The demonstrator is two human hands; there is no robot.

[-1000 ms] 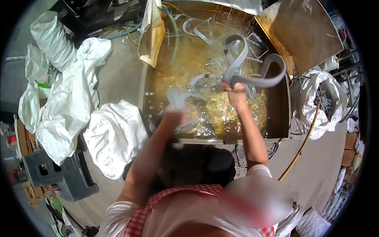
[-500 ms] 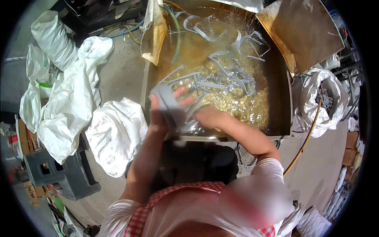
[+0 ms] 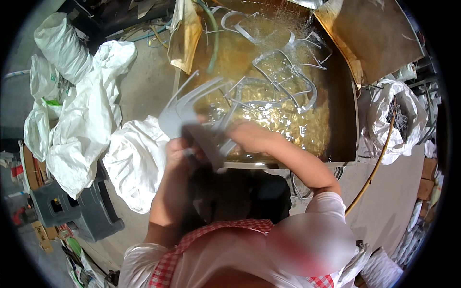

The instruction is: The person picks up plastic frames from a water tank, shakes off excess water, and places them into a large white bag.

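My left hand [image 3: 181,148] is closed on the lower side of a pale grey plastic piece [image 3: 180,117] with a broad curved body and several long thin prongs. The piece is tilted over the near left corner of a water tank [image 3: 356,129] and is smeared by motion. My right hand [image 3: 249,137] is at the tank's near edge, fingers curled against a grey strip on the right of the piece; its fingertips are partly hidden. Beyond my hands, more grey curved plastic pieces [image 3: 311,91] lie in the rippling, yellowish water [image 3: 288,127].
White sacks [image 3: 79,125] and a grey plastic stool [image 3: 72,206] stand on the left. A stained board [image 3: 372,41] leans over the tank's far right corner. On the right are an open white bag [image 3: 384,141] and a wooden stick [image 3: 373,170]. A green hose [image 3: 212,38] dips into the water.
My left hand has moved slightly left and nearer me, tilting the grey piece out to the left. My right hand has shifted slightly left. Pieces in the water have drifted.
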